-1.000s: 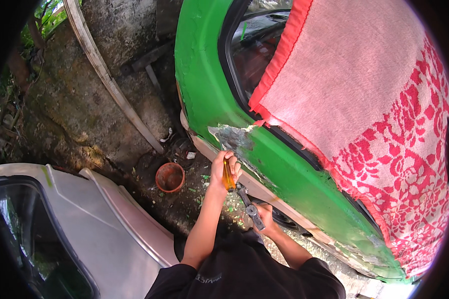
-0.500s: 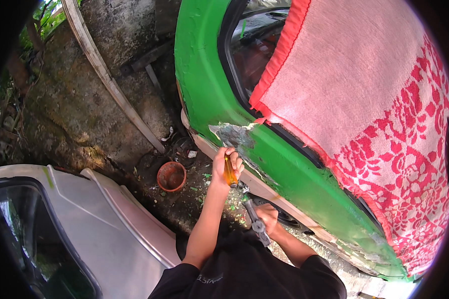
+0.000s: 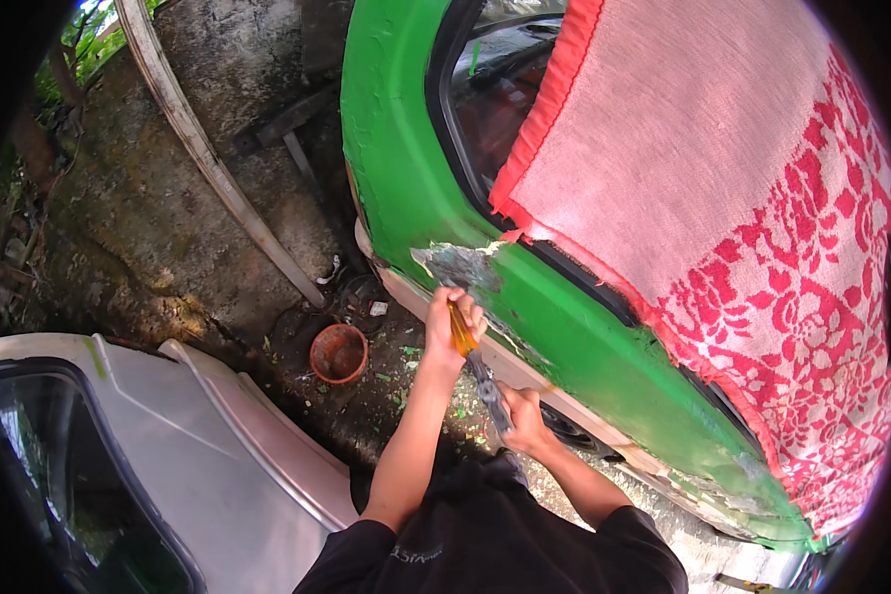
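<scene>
My left hand (image 3: 449,325) is closed around the amber, see-through handle (image 3: 461,332) of what looks like a screwdriver; its tip is hidden beyond my fingers, against the green car body. In my right hand (image 3: 525,420) is a long grey metal tool (image 3: 491,398) whose exact kind I cannot make out. Its upper end meets or overlaps the butt of the amber handle. Just past my left hand, a bare grey patch (image 3: 460,265) with ragged, flaking edges breaks the paint of the green car (image 3: 391,188).
A pink and red patterned cloth (image 3: 703,148) drapes over the car's roof and windows. A grey car (image 3: 198,426) stands close at left. Between them are an orange-brown pot (image 3: 339,353), green paint flakes on the ground, and a long curved strip (image 3: 203,148) leaning at the wall.
My right hand has moved up a little, bringing the grey tool from below the amber handle up to its end. The left hand keeps its grip in nearly the same place.
</scene>
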The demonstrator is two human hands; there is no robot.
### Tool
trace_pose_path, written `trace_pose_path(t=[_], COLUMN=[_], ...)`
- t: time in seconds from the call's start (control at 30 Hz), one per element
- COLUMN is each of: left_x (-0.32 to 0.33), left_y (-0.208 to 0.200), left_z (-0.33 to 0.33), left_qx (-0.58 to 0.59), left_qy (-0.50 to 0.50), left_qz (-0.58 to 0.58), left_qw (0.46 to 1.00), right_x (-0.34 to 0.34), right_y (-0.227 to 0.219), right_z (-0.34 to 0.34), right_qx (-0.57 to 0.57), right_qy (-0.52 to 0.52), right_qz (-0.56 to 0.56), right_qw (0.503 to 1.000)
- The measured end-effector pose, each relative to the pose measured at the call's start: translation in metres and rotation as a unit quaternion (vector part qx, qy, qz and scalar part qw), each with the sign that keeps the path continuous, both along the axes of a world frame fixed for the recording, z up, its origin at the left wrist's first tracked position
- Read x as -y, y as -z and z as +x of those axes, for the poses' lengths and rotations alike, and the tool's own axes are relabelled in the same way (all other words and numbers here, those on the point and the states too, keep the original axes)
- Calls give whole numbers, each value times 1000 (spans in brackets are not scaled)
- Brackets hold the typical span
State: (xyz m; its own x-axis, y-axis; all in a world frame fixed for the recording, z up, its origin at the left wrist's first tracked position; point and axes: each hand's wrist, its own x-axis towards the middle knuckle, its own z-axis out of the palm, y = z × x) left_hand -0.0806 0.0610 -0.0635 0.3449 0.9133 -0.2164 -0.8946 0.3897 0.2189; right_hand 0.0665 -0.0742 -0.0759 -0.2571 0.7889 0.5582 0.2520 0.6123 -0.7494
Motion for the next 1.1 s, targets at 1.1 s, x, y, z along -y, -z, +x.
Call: trace_pose_path(t=[1.1], left_x=[4], left_y=[-3], left_z=[-12], left_qx=[49], left_qy=[49], left_qz=[34], left_qw=[997], right_x=[13], right_y=[-18], right_z=[-4], right_qx=[39], right_qy=[-4], right_qz=[0], right_qw=[999])
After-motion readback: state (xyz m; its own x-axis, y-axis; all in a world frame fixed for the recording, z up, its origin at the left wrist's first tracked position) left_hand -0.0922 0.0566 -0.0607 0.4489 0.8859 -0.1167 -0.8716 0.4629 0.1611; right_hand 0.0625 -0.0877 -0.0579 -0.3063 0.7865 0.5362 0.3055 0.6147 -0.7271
